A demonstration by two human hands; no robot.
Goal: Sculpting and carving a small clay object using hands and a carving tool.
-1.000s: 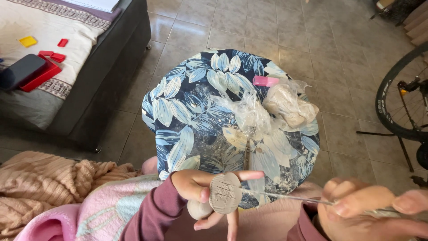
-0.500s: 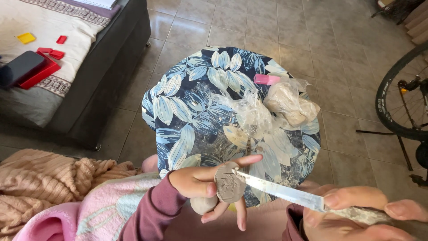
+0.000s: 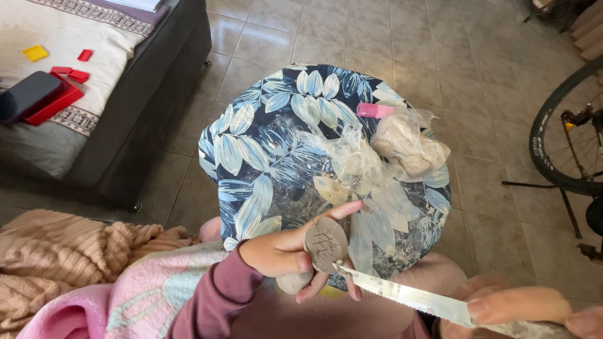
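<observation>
Over the leaf-print table, I hold a scored clay disc against a knife tip.

Low in my view, my left hand [image 3: 282, 254] pinches the grey clay disc [image 3: 325, 243] between thumb and fingers, closed firmly on it, its scratched face turned up above the near edge of the round table [image 3: 251, 150] with its blue leaf cloth. My right hand [image 3: 521, 311] is wrapped around the handle of a serrated knife [image 3: 408, 300], forefinger laid along the blade; the tip touches the disc's lower edge. Further back on the cloth lie crumpled clear plastic [image 3: 352, 157], bagged lumps of pale clay [image 3: 408, 144] and a small pink block [image 3: 375, 110].
</observation>
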